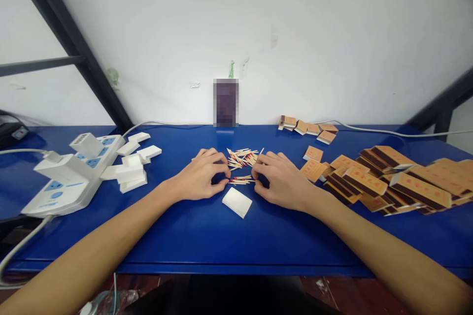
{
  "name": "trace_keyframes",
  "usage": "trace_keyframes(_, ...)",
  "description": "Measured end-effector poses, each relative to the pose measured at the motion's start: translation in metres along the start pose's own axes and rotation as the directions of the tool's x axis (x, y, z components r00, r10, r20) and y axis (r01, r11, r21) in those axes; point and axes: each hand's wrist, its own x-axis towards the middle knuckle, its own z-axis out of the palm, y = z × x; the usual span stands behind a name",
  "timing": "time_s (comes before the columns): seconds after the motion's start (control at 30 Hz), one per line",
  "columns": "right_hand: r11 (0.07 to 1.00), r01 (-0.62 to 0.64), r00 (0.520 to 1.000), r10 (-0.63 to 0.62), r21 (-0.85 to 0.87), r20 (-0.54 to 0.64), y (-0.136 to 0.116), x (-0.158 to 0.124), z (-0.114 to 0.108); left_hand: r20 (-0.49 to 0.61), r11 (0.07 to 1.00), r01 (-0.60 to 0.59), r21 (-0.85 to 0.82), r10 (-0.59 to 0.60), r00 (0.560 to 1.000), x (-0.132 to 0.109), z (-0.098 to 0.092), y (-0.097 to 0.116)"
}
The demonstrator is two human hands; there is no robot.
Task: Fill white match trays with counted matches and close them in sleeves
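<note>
A small row of red-tipped matches (242,180) lies between my two hands at the middle of the blue table (236,241). My left hand (207,173) has its thumb and fingertips closed at the row's left end. At the right end my right hand (279,177) curls in the same way, thumb and fingers brought together. Just beyond the row is a loose, jumbled pile of matches (242,156). Nearer to me lies a small white matchbox tray (237,202), slightly turned; its inside cannot be made out.
Several white trays (133,177) are heaped at the left, by a white power strip (88,177) with plugged-in chargers. To the right spreads a big heap of orange matchbox sleeves (364,180). More sleeves (313,129) sit near the wall. A blurred-out dark rectangle (226,102) stands at the back.
</note>
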Motion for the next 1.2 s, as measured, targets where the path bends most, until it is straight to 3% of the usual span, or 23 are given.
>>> trace_keyframes(0.43,0.996,0.009,0.998,-0.014,0.089,0.058,0.0012,0.0021,0.0028,0.004,0.999,-0.022,-0.028,0.022,1.000,0.0011,0.0032,-0.0001)
trace_keyframes(1.2,0.987,0.063,0.998,-0.066,0.150,0.016,0.0001,0.0032,0.0073,0.039,0.998,-0.004,-0.064,0.006,0.999,0.0021,-0.0004,0.0015)
